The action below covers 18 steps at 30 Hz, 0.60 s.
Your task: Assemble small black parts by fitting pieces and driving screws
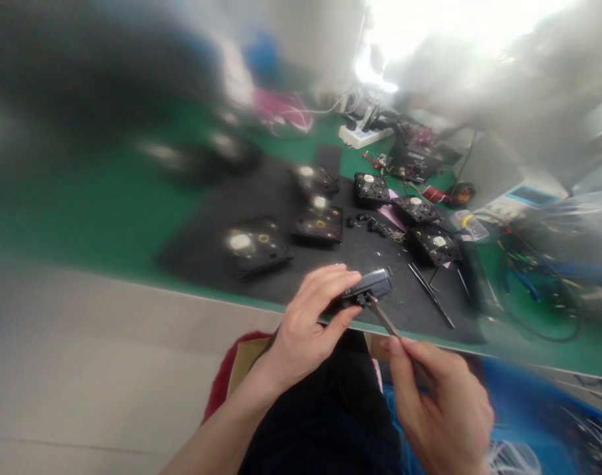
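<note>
My left hand (305, 323) is closed around a small black plastic housing (377, 282), gripping its left end between fingers and thumb just above the table's front edge. In my right hand (439, 396) is a pair of metal tweezers (387, 320), pinched between thumb and fingers and slanting up to the left. Their tip touches the underside of the housing, by a small black part (364, 299). Whether the tips grip that part, I cannot tell. On the black mat (330, 316) beyond my hands lie several square black units with white round parts, among them one unit (261, 245) at the left.
Loose black parts (374, 226) and small screws (395, 235) lie mid-mat. A thin metal rod (432, 295) rests to the right. Behind stand a white power strip (364, 135) and an instrument with a screen (533, 194). A blue bin (508, 376) sits below the table edge.
</note>
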Each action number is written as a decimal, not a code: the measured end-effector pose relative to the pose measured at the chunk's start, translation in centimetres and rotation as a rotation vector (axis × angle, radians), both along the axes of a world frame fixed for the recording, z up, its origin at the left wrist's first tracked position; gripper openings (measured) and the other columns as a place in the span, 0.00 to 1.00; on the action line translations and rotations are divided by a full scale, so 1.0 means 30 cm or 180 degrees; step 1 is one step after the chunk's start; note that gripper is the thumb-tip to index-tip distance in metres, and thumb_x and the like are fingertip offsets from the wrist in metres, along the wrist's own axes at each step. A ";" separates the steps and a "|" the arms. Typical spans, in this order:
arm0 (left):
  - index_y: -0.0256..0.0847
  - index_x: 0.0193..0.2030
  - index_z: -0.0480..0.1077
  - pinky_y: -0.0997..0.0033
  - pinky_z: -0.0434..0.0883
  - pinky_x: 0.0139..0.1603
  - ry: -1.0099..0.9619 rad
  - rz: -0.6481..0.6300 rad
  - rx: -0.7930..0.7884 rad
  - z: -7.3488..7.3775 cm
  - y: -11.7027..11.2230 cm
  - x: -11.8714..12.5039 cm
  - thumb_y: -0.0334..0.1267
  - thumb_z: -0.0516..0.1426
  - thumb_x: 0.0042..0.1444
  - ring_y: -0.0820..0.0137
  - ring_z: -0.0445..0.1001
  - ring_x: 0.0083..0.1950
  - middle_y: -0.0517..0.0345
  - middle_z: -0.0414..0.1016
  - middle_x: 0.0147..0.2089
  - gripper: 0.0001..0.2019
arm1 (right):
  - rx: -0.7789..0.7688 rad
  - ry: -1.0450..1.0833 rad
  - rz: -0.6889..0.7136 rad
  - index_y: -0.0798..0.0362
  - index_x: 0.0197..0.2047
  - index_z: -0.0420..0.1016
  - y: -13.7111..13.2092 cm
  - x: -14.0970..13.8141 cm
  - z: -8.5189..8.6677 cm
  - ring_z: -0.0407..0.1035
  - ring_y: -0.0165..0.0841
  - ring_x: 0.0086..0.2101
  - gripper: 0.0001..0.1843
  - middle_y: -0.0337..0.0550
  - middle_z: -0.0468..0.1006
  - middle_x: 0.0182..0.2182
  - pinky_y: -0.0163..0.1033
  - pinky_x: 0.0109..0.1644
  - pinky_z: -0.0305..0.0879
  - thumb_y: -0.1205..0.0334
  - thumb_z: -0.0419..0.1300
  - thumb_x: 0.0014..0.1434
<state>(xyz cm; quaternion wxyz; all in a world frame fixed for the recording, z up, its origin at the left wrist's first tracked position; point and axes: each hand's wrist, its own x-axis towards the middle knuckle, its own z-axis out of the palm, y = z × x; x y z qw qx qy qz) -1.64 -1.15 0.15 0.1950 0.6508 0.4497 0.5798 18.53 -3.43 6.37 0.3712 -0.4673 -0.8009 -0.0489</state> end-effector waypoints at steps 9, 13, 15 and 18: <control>0.46 0.69 0.70 0.49 0.70 0.73 0.0032 -0.0037 0.0074 -0.001 0.006 0.001 0.32 0.65 0.69 0.58 0.71 0.70 0.51 0.76 0.65 0.23 | 0.0064 -0.0319 0.0335 0.51 0.48 0.75 0.096 -0.037 0.124 0.76 0.25 0.28 0.08 0.34 0.83 0.32 0.32 0.35 0.69 0.64 0.68 0.69; 0.46 0.69 0.69 0.48 0.70 0.73 0.0077 -0.0025 0.0083 0.000 0.007 -0.002 0.33 0.65 0.70 0.57 0.71 0.70 0.51 0.76 0.66 0.23 | -0.0048 -0.0453 0.0523 0.52 0.47 0.74 0.104 -0.040 0.150 0.75 0.25 0.27 0.04 0.34 0.80 0.30 0.32 0.33 0.67 0.65 0.65 0.71; 0.46 0.69 0.69 0.48 0.70 0.73 0.0096 -0.0025 0.0075 0.002 0.005 -0.002 0.33 0.65 0.70 0.58 0.71 0.70 0.51 0.76 0.66 0.23 | -0.0089 -0.0365 0.0501 0.52 0.45 0.73 0.087 -0.030 0.121 0.77 0.25 0.29 0.05 0.35 0.81 0.31 0.30 0.36 0.69 0.67 0.66 0.70; 0.47 0.70 0.69 0.48 0.71 0.73 0.0076 0.0013 0.0022 0.004 0.004 -0.002 0.34 0.64 0.71 0.57 0.71 0.70 0.50 0.75 0.66 0.23 | -0.0016 -0.0240 0.0341 0.53 0.43 0.75 0.049 -0.018 0.022 0.80 0.27 0.31 0.06 0.38 0.84 0.33 0.30 0.39 0.73 0.70 0.68 0.67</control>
